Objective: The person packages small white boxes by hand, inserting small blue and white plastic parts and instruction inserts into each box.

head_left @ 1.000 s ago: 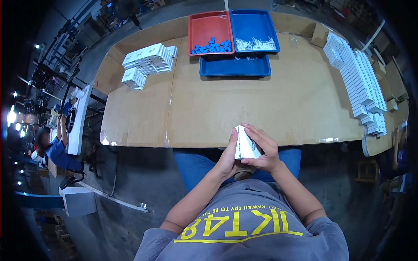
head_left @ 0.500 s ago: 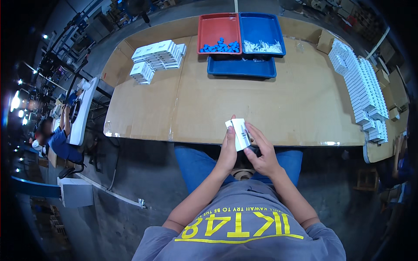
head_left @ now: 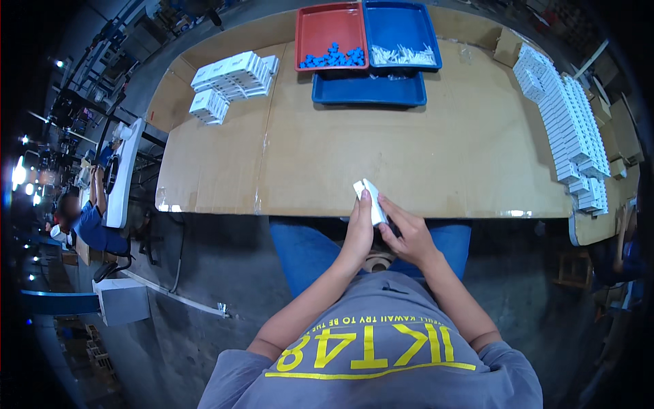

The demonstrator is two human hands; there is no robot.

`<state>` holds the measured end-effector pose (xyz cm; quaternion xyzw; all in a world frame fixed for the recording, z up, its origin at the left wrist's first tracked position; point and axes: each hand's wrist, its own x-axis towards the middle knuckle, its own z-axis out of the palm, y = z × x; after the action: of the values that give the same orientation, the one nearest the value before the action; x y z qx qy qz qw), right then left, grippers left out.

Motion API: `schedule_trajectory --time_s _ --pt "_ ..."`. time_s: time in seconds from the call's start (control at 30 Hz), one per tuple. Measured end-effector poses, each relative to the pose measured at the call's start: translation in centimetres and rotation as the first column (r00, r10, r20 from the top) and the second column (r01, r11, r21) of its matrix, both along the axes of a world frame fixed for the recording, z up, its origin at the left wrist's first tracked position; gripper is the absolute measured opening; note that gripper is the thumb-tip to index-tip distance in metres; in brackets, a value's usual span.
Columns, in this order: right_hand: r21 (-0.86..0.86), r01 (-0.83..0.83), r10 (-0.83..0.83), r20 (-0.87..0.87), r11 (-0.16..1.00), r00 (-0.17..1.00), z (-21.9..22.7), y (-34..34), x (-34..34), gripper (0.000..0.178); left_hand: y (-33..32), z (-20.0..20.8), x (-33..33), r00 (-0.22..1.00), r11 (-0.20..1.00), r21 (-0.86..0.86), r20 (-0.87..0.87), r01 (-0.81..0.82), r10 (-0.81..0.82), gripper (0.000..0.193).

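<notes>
Between my hands, at the table's near edge, is a small white carton (head_left: 374, 202) with what looks like a flap standing out at its far end. My left hand (head_left: 359, 232) is closed on the carton's left side, its thumb lying along the front. From the right, my right hand (head_left: 409, 235) grips the other side, fingers along the far edge and thumb near the lower end. The carton is tilted, and whether anything is inside it cannot be seen.
At the back stand a red tray (head_left: 332, 31) of blue pieces and a blue tray (head_left: 400, 27) of white sticks, with another blue tray (head_left: 368, 92) before them. White cartons (head_left: 231, 76) are stacked at left, more cartons (head_left: 569, 133) at right. A person (head_left: 99, 221) sits far left.
The carton has turned in my hands, so a narrower side now faces up. My right fingers have closed further over it. The whole view has shifted slightly, with the table higher in it.
</notes>
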<state>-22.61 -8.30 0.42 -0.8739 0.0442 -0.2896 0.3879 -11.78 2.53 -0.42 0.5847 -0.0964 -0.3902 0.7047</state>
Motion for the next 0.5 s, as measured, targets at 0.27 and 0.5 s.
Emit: schedule_trajectory --time_s 0.27,0.5 --pt "-0.100 0.080 -0.076 0.037 0.992 0.996 -0.5 -0.7 -0.5 0.053 -1.7 2.8 -0.5 0.999 0.996 0.076 -0.024 0.047 -0.046 0.055" --pt "-0.100 0.112 -0.111 0.023 0.989 0.994 0.9 -1.4 1.4 0.046 -2.8 3.4 1.2 0.998 0.992 0.119 0.049 0.034 -0.040 0.060"
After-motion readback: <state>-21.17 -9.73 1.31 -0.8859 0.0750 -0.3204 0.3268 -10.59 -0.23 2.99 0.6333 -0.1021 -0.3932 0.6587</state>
